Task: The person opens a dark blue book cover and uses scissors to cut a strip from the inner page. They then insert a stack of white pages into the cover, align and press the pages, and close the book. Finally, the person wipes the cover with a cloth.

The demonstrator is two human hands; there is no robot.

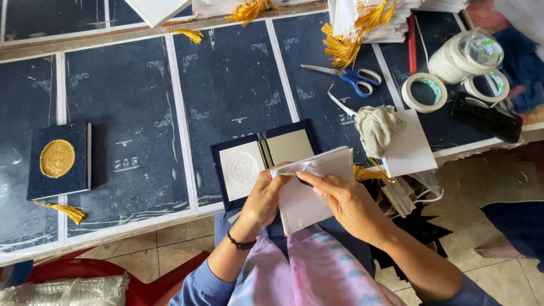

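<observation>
My left hand [265, 195] and my right hand [340, 195] both grip a white book block [317, 187] over my lap, fingers pressed along its top edge. Its yellow tassel [368, 173] sticks out to the right. Just behind it an open dark blue cover [263, 153] lies at the table's front edge, showing a white embossed panel and a grey panel. A finished dark blue book with a gold medallion [58, 160] and a yellow tassel lies at the left.
Blue-handled scissors [347, 75], a crumpled grey cloth [375, 128], a white card [411, 148], tape rolls [424, 92], a black bar [486, 117] and stacks of tasselled white blocks [368, 20] sit at the back right. Dark blue printed sheets [124, 113] cover the table.
</observation>
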